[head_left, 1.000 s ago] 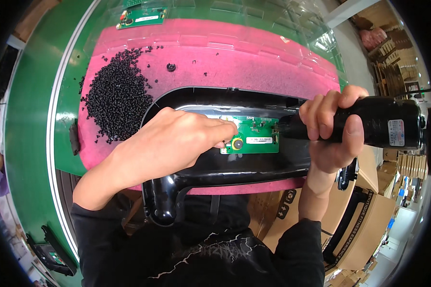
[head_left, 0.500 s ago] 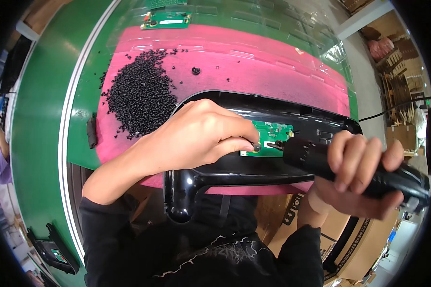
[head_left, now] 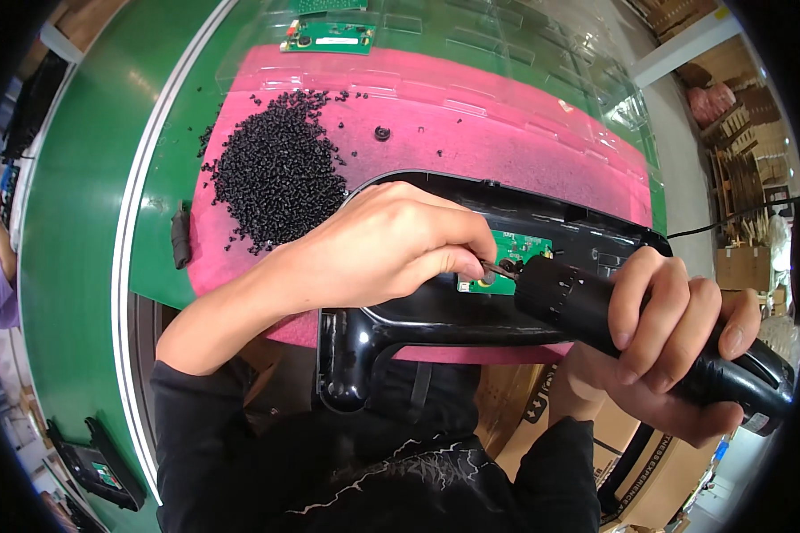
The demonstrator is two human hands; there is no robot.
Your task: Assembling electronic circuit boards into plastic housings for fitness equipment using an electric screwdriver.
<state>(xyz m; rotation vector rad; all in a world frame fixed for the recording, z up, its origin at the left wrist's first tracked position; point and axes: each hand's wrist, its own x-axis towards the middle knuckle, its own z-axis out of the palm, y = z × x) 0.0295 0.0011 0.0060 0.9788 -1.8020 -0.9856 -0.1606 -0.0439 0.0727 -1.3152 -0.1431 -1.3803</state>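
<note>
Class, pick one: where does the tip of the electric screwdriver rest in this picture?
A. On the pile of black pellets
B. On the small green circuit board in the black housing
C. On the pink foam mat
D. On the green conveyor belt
B: the right hand angles the electric screwdriver so its tip meets the small green circuit board seated in the black housing, beside the left hand's fingertips.

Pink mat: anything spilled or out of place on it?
Yes. A heap of black screws lies loose on the pink mat, with strays scattered around it and one black washer-like piece lying apart.
</note>
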